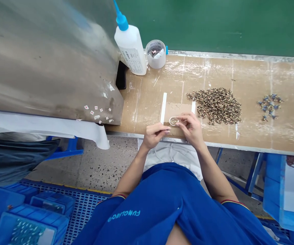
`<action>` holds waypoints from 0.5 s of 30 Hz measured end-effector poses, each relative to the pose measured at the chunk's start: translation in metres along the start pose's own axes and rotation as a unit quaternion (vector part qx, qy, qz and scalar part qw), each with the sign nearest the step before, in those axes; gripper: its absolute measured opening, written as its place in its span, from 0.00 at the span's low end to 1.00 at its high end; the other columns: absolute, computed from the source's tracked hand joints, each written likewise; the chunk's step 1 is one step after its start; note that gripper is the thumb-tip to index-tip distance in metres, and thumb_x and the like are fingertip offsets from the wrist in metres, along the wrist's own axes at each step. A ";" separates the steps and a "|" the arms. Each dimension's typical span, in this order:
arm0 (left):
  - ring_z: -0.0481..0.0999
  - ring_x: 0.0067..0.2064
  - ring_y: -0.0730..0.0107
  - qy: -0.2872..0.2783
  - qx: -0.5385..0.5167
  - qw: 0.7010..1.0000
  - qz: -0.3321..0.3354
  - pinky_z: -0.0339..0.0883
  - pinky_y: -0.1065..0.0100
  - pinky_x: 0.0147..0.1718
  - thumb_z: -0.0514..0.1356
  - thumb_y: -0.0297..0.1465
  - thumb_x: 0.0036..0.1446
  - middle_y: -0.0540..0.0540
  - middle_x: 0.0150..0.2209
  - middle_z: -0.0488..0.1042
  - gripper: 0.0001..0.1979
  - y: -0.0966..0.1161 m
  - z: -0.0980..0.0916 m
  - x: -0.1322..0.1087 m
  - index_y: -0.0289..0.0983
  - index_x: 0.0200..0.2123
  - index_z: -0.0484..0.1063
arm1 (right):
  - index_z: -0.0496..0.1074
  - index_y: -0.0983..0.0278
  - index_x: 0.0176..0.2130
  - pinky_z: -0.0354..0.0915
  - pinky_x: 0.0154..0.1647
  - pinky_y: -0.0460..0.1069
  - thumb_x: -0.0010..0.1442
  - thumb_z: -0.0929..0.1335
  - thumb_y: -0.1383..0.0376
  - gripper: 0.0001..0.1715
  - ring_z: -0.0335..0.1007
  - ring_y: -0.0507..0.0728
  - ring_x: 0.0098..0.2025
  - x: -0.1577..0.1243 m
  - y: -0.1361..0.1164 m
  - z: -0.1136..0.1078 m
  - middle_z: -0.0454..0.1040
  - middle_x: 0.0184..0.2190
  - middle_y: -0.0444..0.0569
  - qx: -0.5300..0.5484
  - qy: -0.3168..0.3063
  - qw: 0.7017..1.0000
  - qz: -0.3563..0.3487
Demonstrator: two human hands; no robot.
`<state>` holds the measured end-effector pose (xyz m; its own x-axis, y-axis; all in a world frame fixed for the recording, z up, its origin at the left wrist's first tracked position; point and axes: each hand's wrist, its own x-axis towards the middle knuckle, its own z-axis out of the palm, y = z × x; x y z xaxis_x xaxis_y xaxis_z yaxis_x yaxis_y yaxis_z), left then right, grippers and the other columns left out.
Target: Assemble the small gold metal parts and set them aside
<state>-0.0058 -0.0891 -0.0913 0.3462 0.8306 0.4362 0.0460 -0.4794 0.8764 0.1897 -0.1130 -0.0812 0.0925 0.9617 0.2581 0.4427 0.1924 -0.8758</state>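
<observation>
My left hand point(155, 134) is at the table's front edge, with thumb and index finger pinched together. Whatever lies between them is too small to name. My right hand point(192, 128) reaches in from the right, thumb and index finger closed at the right side of a small round ring-like piece point(172, 121) with white lines inside. I cannot make out what those fingertips pinch. Just beyond the hands lies a tan card point(176, 108) between two white strips point(163, 107). A heap of small brassy metal parts point(218, 105) lies right of the card.
A white bottle with a blue nozzle point(133, 51) and a tape roll holding scraps point(156, 56) stand at the back. Several blue-tipped parts point(270, 106) lie farther right. A metal panel point(47, 68) rises at left. Blue bins point(32, 221) sit below.
</observation>
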 end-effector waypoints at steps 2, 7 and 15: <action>0.73 0.26 0.75 0.001 0.001 1.000 -0.002 0.65 0.72 0.26 0.64 0.35 0.64 0.47 0.26 0.77 0.09 0.000 0.000 0.000 0.36 0.35 0.81 | 0.78 0.59 0.38 0.68 0.33 0.50 0.63 0.71 0.63 0.03 0.72 0.55 0.35 0.000 0.001 0.000 0.77 0.37 0.47 0.013 -0.002 1.000 -0.004; 0.72 0.26 0.76 0.003 -0.001 1.000 0.003 0.65 0.73 0.26 0.64 0.35 0.64 0.48 0.26 0.77 0.09 0.001 0.000 0.001 0.36 0.35 0.81 | 0.79 0.58 0.34 0.70 0.41 0.54 0.65 0.70 0.64 0.07 0.74 0.57 0.40 0.004 -0.001 0.005 0.76 0.37 0.47 0.004 0.011 0.999 -0.041; 0.71 0.26 0.76 0.005 0.003 1.000 0.004 0.63 0.73 0.25 0.64 0.33 0.64 0.47 0.26 0.77 0.08 0.001 0.000 0.000 0.35 0.36 0.81 | 0.78 0.58 0.35 0.69 0.43 0.54 0.67 0.68 0.63 0.10 0.72 0.57 0.41 0.019 -0.003 0.000 0.75 0.41 0.50 -0.081 -0.027 0.993 -0.088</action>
<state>-0.0056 -0.0892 -0.0907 0.3363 0.8300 0.4449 0.0484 -0.4870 0.8720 0.1903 -0.0953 -0.0738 -0.0438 0.9259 0.3752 0.5852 0.3282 -0.7415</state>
